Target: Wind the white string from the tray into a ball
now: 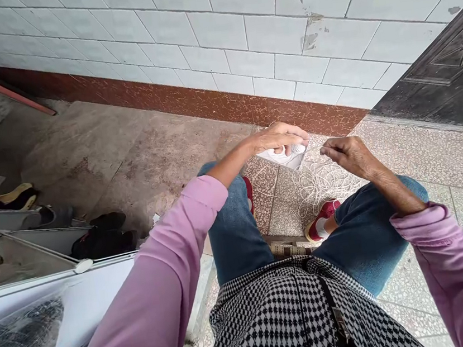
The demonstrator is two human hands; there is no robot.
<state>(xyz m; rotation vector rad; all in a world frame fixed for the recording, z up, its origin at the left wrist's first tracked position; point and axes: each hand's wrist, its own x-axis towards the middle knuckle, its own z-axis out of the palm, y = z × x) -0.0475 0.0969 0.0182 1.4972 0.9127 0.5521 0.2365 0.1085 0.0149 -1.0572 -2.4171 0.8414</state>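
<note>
Soft, even daylight fills the scene, casting faint shadows; the white tiled wall (240, 37) bows at the wide-angle edges, and focus stays sharp throughout.

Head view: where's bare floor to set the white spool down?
Bare speckled floor lies right of the right knee, toward the dark door; more brown concrete lies left, before the wall. Crowded: loose white string between the red shoes, and the shoe rack.

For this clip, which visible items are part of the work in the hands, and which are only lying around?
In hand:
- white spool of thread, gripped by left hand
- loose white thread tangle, its strand pinched by right hand

Lying about:
- dark shoes on the metal shoe rack
- clear plastic bag
</note>
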